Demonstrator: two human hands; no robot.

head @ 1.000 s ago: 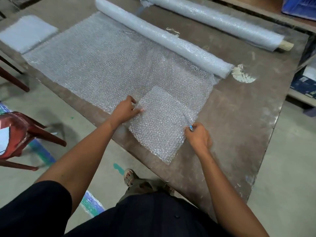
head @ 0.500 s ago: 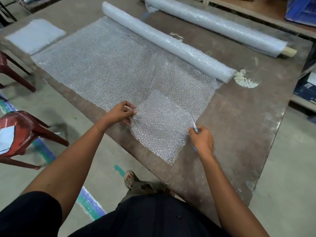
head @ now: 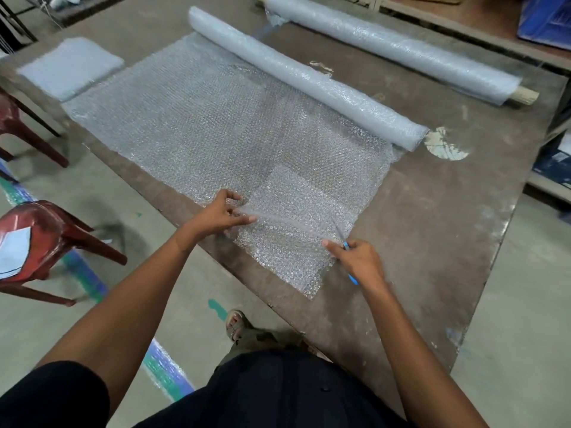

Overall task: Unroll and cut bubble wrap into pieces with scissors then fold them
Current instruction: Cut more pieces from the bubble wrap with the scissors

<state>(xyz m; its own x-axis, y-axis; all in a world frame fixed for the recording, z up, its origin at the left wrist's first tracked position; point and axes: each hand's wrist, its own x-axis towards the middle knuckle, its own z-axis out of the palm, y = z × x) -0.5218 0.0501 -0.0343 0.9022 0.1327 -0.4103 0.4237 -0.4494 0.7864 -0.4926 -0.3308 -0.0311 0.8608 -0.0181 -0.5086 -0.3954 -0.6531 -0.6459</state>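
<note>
A cut piece of bubble wrap point(head: 287, 242) lies at the near edge of the brown table point(head: 432, 230), partly on top of the unrolled sheet point(head: 216, 131). The sheet runs back to its roll point(head: 302, 78). My left hand point(head: 221, 216) pinches the piece's left edge and lifts it into a fold. My right hand point(head: 360, 261) grips blue-handled scissors point(head: 344, 242) and also holds the piece's right edge with its fingertips. The blades point away from me over the wrap.
A second roll point(head: 395, 47) on a wooden core lies at the back right. A stack of folded pieces point(head: 69, 67) sits at the table's far left corner. Red plastic chairs point(head: 46, 239) stand on the floor at left. Shelves with boxes line the right side.
My left hand went from pressing flat on the piece's left corner to pinching and lifting that edge. A raised crease now runs across the piece between my hands. The right hand moved slightly nearer.
</note>
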